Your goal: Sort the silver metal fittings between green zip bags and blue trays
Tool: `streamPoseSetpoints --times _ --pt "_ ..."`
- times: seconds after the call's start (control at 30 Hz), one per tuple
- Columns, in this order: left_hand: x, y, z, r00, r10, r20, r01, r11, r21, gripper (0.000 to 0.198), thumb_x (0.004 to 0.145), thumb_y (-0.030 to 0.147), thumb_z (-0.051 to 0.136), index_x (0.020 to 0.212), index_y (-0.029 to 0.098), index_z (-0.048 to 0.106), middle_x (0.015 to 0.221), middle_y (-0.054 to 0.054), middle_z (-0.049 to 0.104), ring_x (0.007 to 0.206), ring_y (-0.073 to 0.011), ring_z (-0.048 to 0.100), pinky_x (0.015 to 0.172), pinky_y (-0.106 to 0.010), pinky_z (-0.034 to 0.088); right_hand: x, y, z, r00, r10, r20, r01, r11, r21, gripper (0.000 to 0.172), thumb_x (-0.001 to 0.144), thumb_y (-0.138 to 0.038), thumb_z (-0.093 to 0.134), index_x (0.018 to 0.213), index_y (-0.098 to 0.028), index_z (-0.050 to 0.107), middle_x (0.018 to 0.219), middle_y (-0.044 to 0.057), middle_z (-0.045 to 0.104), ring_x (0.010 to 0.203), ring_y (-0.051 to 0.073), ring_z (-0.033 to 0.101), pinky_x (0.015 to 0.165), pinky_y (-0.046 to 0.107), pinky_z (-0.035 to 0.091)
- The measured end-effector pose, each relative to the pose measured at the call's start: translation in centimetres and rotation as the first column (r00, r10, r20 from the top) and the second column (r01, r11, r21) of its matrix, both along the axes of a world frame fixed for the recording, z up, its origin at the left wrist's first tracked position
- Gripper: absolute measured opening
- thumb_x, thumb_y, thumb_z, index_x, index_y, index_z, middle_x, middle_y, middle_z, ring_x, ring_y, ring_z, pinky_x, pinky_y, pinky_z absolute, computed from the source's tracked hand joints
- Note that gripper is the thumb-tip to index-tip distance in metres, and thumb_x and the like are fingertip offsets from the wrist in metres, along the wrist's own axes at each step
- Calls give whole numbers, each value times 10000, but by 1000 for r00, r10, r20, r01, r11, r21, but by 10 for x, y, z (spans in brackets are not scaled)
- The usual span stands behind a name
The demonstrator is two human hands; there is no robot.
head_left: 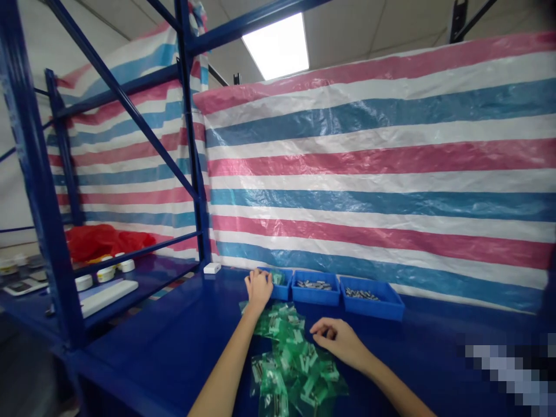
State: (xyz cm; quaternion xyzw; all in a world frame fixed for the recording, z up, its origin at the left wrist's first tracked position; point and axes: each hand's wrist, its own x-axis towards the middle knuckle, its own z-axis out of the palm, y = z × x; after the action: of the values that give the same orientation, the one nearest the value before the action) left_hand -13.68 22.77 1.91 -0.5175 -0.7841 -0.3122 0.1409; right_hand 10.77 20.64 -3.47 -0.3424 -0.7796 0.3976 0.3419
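Observation:
My left hand (259, 288) is at the left end of the small blue bin (285, 291), its fingers bent down over the rim. Its fingertips are partly hidden, and I cannot make out what they grip. Inside that bin lies some clear green packaging (277, 278). My right hand (339, 341) hovers just right of a pile of small green plastic bags (289, 347), fingers curled and thumb close to the index finger. Nothing shows between them. Slips with dark print or small parts show through the bags, which spread from the bin towards me.
Two more blue bins hold small metal parts: the middle bin (315, 297) and the right bin (373, 307). A white box (212, 268) sits by the blue rack post (197, 174). White jars (105, 274) and red plastic (102, 242) lie left. A striped sheet (369, 179) hangs behind.

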Motion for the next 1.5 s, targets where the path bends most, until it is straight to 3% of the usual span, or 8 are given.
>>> streamPoseSetpoints --times 0.2,0.33,0.47,0.67,0.83,0.97,1.13,1.5 --pt "5 -1 -5 999 -38 -38 37 999 -26 276 854 268 420 886 156 670 1050 -113 581 1056 -250 460 950 -412 259 0 -5 6 998 23 60 -25 999 28 170 669 -299 636 800 -227 716 719 9 669 554 113 494 543 224 374" --pt "7 -11 5 999 -14 29 14 1000 4 298 840 275 454 1089 175 582 1107 -118 548 1085 -269 447 940 -436 278 10 -10 18 985 162 62 -157 985 -72 414 600 -376 725 982 -222 687 883 42 651 656 128 507 596 232 402" --pt "34 -28 20 983 -174 53 166 977 137 198 845 245 434 926 205 610 1029 -71 559 1032 -238 471 884 -392 337 27 -17 30 954 275 120 -256 955 -150 692 433 -341 824 1095 -260 644 970 40 612 852 184 531 735 262 426" --pt "91 -60 25 732 -665 -147 675 738 22 194 842 197 398 822 209 591 906 -43 579 920 -195 512 862 -352 359 35 -22 32 932 308 191 -294 951 -96 760 353 -333 845 1084 -265 646 1012 39 569 923 218 522 824 306 422" --pt "108 -69 18 594 -792 -142 788 608 -98 182 818 182 416 757 189 587 821 -40 580 835 -177 525 799 -310 374 23 -14 16 976 209 63 -207 978 -34 632 410 -329 828 1007 -215 653 910 23 611 848 212 533 767 319 439" --pt "108 -66 14 590 -796 -134 790 604 -106 175 825 208 420 805 191 592 795 -32 581 770 -164 524 758 -298 368 16 0 4 996 68 -61 -67 998 17 593 430 -262 811 985 -181 619 846 11 625 753 187 549 680 300 457" --pt "100 -62 10 635 -769 -77 758 639 -128 174 833 234 416 845 196 586 762 -15 574 707 -150 531 683 -263 373 14 8 -2 945 43 -326 -101 981 -164 477 488 -197 748 936 -162 588 740 -8 639 660 158 594 605 265 475" --pt "88 -51 -3 693 -709 131 717 697 -17 341 833 479 440 1017 213 551 820 -6 575 717 -152 544 670 -256 403 13 9 1 885 -217 -411 99 952 -290 456 528 -369 771 924 -177 653 684 18 671 481 115 540 375 190 336"
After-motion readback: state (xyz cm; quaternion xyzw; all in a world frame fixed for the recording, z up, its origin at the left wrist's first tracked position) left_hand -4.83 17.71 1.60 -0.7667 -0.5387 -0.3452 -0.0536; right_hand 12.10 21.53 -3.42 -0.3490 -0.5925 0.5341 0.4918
